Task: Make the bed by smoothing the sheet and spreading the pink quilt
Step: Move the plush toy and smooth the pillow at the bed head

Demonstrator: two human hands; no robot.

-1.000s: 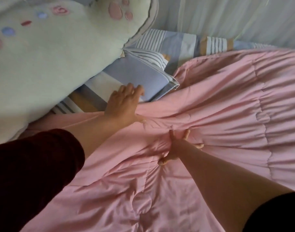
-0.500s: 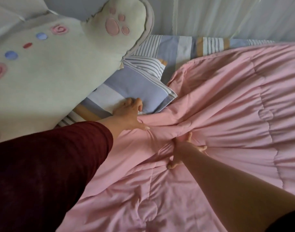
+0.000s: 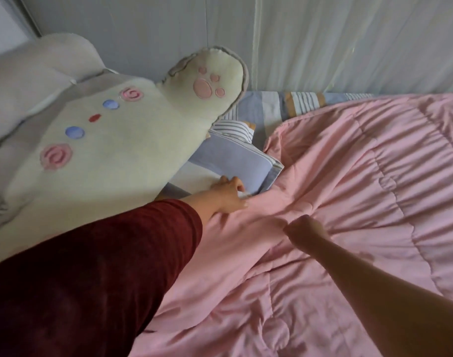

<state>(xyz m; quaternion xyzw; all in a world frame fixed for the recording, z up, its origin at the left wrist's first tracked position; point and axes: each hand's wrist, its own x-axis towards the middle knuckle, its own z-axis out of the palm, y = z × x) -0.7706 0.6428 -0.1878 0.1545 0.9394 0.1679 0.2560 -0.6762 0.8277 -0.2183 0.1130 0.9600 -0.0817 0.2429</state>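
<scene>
The pink quilt [image 3: 361, 202] lies rumpled over most of the bed, with folds radiating from my right hand [image 3: 304, 228]. That hand is a fist bunching the quilt's fabric near its middle. My left hand [image 3: 229, 193], in a dark red sleeve, has its fingers curled at the quilt's upper edge, where it meets the blue striped pillow [image 3: 235, 161], and appears to pinch that edge. A strip of the striped sheet [image 3: 300, 103] shows beyond the quilt by the wall; the rest of the sheet is hidden.
A large cream plush cushion [image 3: 112, 150] with pink paw prints and coloured dots leans over the pillow at the left. A white curtain [image 3: 348, 42] hangs along the far side of the bed, against the wall.
My left hand slid off the pillow's top to the quilt's edge and its fingers curled. My right hand went from spread fingers to a fist on the quilt. The view lifted toward the wall.
</scene>
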